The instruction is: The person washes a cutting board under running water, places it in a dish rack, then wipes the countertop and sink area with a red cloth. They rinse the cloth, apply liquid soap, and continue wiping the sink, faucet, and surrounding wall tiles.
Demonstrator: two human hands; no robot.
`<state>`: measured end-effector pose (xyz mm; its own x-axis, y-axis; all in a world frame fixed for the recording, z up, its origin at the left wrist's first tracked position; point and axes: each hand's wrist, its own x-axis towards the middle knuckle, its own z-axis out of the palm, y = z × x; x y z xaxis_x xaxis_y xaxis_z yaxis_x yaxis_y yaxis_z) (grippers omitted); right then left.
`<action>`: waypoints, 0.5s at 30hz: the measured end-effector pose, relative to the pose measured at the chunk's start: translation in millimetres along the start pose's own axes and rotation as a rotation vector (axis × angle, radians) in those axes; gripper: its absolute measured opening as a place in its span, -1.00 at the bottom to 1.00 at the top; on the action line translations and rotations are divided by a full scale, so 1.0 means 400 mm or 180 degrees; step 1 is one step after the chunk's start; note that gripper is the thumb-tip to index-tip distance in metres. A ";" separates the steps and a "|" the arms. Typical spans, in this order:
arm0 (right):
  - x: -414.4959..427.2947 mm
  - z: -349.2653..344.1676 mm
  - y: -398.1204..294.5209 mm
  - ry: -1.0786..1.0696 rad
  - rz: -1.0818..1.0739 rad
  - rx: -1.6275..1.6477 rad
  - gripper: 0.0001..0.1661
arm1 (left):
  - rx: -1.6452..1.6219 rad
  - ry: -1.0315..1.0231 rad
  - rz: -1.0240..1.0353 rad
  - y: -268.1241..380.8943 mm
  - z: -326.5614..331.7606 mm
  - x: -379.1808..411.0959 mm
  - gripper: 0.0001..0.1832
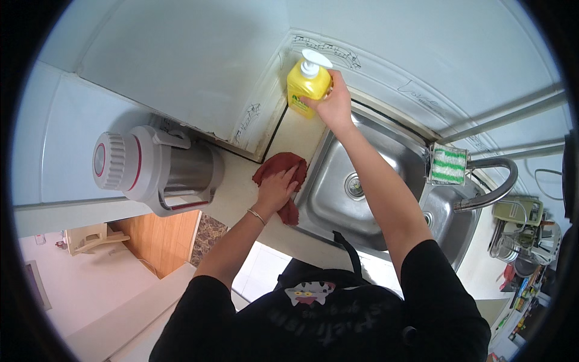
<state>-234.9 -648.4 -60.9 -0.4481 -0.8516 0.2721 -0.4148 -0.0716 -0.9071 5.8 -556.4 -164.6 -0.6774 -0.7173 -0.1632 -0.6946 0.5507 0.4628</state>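
Observation:
My right hand (333, 107) grips a yellow pump bottle (306, 86) with a white pump head. The bottle is in the back corner of the countertop, left of the sink; whether its base touches the surface is unclear. My left hand (277, 190) holds a dark red cloth (281, 164) down against the countertop (235, 192), fingers spread over it. Part of the cloth hangs toward me beside the left rim of the stainless steel sink (328, 181). My right forearm reaches across the larger basin and hides part of it.
A large white-and-steel vacuum flask (167, 169) stands at the left by a wall edge. Over the sink's right side arch a curved faucet (495, 181) and a rack with a green-striped sponge (448, 165). A green dish rack (518, 210) holds dishes farther right.

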 end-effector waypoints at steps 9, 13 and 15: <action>0.126 0.061 0.063 0.0135 -0.0428 -0.0410 0.04 | 0.0367 -0.0472 0.0407 -0.014 -0.038 0.025 -0.46; -0.003 -0.008 -0.006 0.0308 -0.0482 -0.0366 0.06 | 0.0502 -0.0141 0.0726 0.002 -0.060 0.138 -0.48; -0.143 -0.082 -0.059 0.0159 -0.0694 -0.0297 -0.07 | 0.0332 0.0112 0.0624 -0.001 -0.001 0.237 -0.49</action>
<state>-225.5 -580.8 -44.4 -0.3775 -0.7944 0.4759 -0.5764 -0.2007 -0.7922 -57.9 -624.8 -179.9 -0.7943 -0.6057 -0.0475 -0.5730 0.7210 0.3897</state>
